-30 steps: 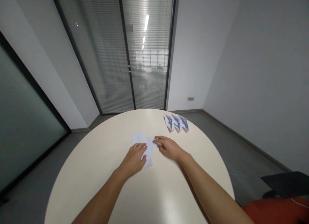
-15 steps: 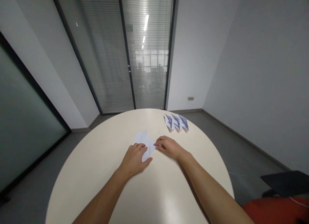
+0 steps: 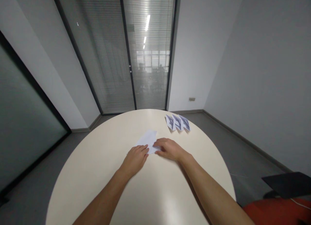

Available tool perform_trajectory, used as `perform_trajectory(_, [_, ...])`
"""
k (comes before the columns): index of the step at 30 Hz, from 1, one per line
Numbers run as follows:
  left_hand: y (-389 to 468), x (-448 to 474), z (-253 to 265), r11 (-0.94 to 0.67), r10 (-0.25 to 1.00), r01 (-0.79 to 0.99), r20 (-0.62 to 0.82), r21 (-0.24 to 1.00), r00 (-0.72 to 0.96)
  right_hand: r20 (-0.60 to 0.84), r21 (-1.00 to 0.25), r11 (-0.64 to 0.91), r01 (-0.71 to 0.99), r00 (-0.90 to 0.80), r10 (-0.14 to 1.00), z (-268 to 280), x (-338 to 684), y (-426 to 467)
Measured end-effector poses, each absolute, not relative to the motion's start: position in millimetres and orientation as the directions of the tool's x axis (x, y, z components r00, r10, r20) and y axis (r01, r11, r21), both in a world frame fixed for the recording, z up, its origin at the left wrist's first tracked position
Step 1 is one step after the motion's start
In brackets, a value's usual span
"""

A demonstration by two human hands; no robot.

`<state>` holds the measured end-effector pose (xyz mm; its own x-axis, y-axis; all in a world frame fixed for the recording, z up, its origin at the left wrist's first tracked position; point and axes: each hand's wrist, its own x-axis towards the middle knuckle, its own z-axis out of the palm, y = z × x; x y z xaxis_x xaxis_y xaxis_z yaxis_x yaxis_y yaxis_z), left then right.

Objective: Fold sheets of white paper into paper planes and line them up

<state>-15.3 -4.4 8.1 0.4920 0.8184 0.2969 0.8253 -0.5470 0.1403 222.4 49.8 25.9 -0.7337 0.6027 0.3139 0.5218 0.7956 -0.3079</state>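
A piece of white folded paper [image 3: 147, 138] lies on the pale round table [image 3: 97, 166], between my two hands. My left hand [image 3: 136, 159] is closed at the paper's near left edge, its fingers over the sheet and the thumb close beside them. At the right corner, my right hand [image 3: 170, 149] pinches the paper between thumb and fingers. Part of the sheet is hidden under both hands.
Three folded papers with blue-grey patches [image 3: 178, 123] stand in an overlapping row near the far right table edge. A red seat [image 3: 274, 212] and a dark flat panel [image 3: 289, 183] are at lower right. Glass doors [image 3: 145, 89] rise behind the table.
The paper has turned on the table, and its far corner now points up and to the right. My left thumb has drawn in toward the fingers; my right hand has shifted slightly left.
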Motion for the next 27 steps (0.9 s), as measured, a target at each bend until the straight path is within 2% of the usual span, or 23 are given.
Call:
perform_trajectory(9, [-6, -11, 13, -0.515, 0.847, 0.842, 0.244, 0.159, 0.472, 0.298, -0.180, 0.806, 0.564, -0.749, 0.591, 32, 218, 50])
perform_trajectory(15, [-4, -14, 12, -0.480, 0.845, 0.875, 0.296, 0.056, 0.445, 0.325, -0.235, 0.798, 0.555, -0.729, 0.603, 32, 220, 47])
perform_trajectory(19, [-4, -18, 12, -0.488, 0.828, 0.871, 0.346, 0.059, 0.441, 0.357, -0.276, 0.798, 0.535, -0.714, 0.602, 26, 222, 48])
perform_trajectory(27, [-6, -18, 15, -0.483, 0.810, 0.865, 0.445, 0.135, 0.382, 0.329, -0.253, 0.682, 0.686, -0.602, 0.728, 19, 228, 57])
